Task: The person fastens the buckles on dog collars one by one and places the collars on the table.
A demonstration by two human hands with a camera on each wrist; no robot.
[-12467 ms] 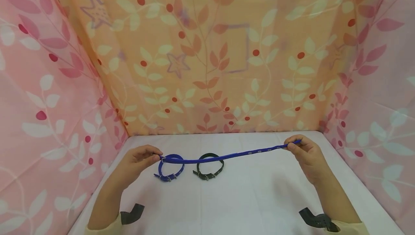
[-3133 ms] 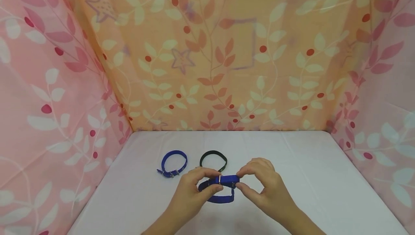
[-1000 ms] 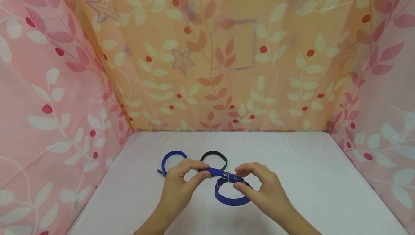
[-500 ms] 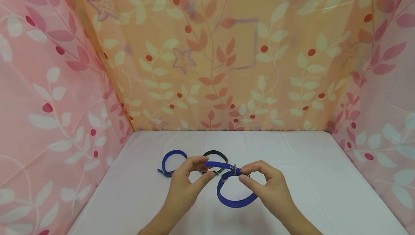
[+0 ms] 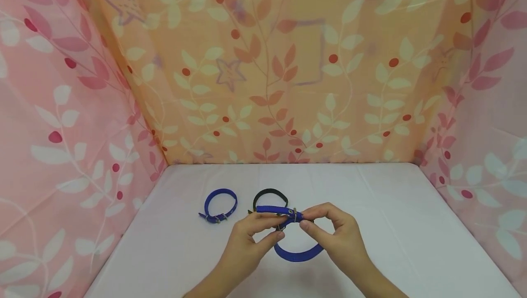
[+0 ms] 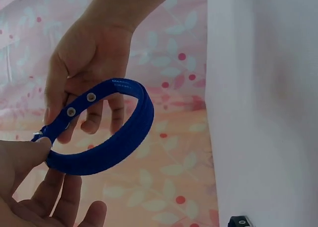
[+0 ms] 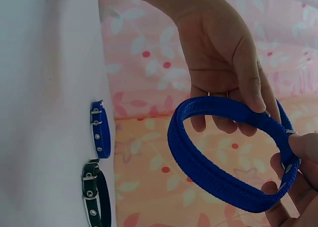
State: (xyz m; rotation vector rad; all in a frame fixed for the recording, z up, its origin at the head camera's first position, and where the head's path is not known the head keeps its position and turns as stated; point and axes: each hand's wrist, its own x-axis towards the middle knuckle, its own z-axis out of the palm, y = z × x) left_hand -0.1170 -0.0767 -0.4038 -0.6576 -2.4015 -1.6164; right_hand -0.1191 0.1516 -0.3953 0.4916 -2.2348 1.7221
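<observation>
A blue pet collar hangs in a loop above the table, held by both hands. Its tongue runs through the metal buckle and sticks out to the left. My left hand pinches the strap just left of the buckle, thumb below and fingers above. On the buckle's other side my right hand pinches the collar between thumb and forefinger. The left wrist view shows metal eyelets along the collar. Seen from the right wrist, the padded band of the collar curves between the two hands.
Another blue collar, buckled into a ring, lies on the white table at left. A black collar lies beside it, partly behind my left hand. Patterned cloth walls enclose the table's back and sides.
The held collar was stretched straight at first and is now looped through its buckle. In the last half second my left hand has shifted right, from near the tongue's tip to beside the buckle.
</observation>
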